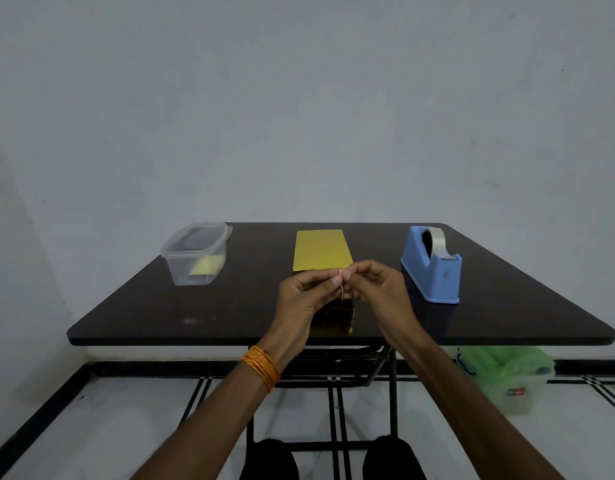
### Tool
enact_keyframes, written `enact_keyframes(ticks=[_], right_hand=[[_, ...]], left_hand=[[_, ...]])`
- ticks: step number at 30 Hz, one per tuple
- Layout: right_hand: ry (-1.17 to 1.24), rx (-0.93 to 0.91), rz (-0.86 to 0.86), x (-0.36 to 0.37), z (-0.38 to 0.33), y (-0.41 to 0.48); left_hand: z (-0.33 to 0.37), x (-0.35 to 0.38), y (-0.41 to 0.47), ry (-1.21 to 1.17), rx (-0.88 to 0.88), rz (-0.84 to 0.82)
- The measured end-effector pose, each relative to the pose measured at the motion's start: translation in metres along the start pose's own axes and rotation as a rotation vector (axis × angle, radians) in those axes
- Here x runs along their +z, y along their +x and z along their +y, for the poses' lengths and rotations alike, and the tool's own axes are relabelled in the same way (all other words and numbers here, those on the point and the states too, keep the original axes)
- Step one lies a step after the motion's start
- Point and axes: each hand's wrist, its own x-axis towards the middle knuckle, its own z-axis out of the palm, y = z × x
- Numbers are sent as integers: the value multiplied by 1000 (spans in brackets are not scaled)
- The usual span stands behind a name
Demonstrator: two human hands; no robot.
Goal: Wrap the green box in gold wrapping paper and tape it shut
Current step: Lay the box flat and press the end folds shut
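Glossy gold paper [321, 251] sheathes the oblong box [335, 311]; our left hand [301, 292] and right hand [380, 289] pinch pale tape [341, 283] before it.

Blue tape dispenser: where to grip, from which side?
Probably pinch the tape dispenser across its flat long sides, at the tall back hump, coming from above. It stands upright with both side walls exposed; avoid the cutter end nearest the person.

A dark bench [143, 306] carries a gold-wrapped box [321, 251] near its middle. A clear plastic tub [195, 254] with a lid sits well left of the box. A blue tape dispenser [432, 268] stands to its right.
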Motion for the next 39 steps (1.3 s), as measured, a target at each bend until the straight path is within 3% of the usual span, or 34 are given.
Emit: enact_keyframes(ticks=[39], right_hand=[[-35, -20, 26, -7, 1, -2]], left_hand=[[0, 6, -3, 20, -25, -17]])
